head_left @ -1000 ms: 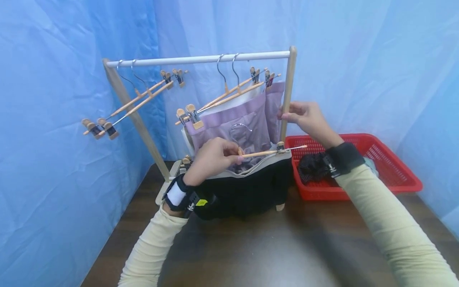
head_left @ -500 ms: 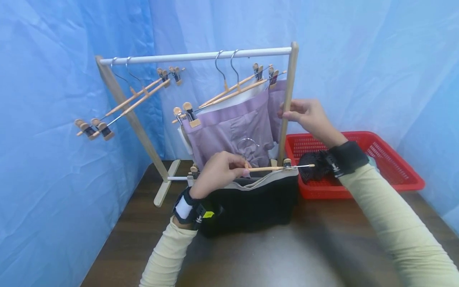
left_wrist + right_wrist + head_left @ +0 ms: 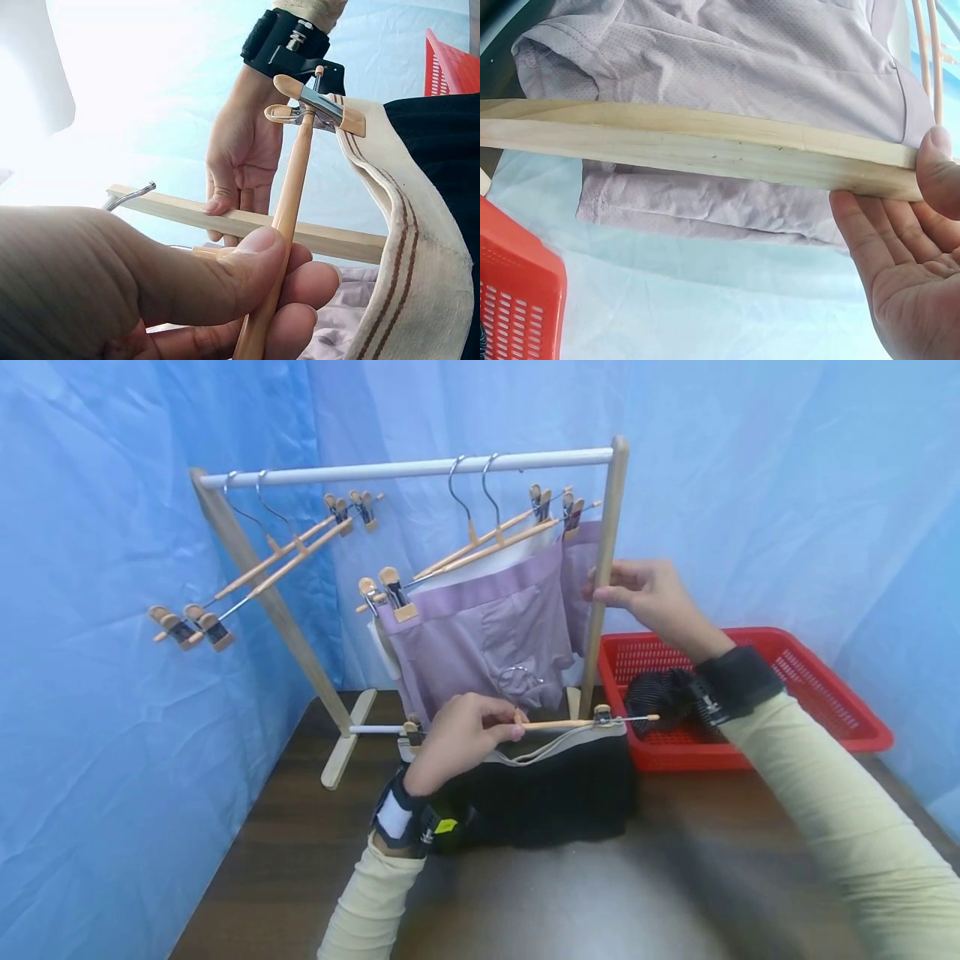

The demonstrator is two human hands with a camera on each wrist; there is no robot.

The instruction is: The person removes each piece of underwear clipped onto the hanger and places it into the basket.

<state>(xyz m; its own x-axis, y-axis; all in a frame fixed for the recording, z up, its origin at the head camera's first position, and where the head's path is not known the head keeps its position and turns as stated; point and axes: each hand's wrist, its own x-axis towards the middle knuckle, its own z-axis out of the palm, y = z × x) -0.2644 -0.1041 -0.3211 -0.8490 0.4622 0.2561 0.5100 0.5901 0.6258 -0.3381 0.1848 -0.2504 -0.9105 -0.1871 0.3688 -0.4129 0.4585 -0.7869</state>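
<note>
My left hand (image 3: 465,735) pinches the middle of a wooden clip hanger (image 3: 558,724) between thumb and fingers. A black garment (image 3: 555,797) hangs from its clips by a cream waistband (image 3: 405,247) with brown stripes. The hanger's metal hook (image 3: 521,672) points up, in front of lilac boxer briefs (image 3: 487,627) hanging on the rack. My right hand (image 3: 660,602) grips the rack's right wooden upright (image 3: 610,535), thumb on one side and fingers on the other, as the right wrist view shows. In the left wrist view, the hanger's far clip (image 3: 322,105) holds the waistband.
The rack's white rail (image 3: 412,469) carries two bare clip hangers (image 3: 285,556) at left. At right hang two more, bearing the lilac briefs and a white garment (image 3: 517,552) behind. A red basket (image 3: 825,693) with a dark striped cloth (image 3: 656,697) stands right of the rack.
My left hand has moved down and slightly right with the hanger and black garment, lowering them before the lilac briefs. My right hand keeps its grip on the upright.
</note>
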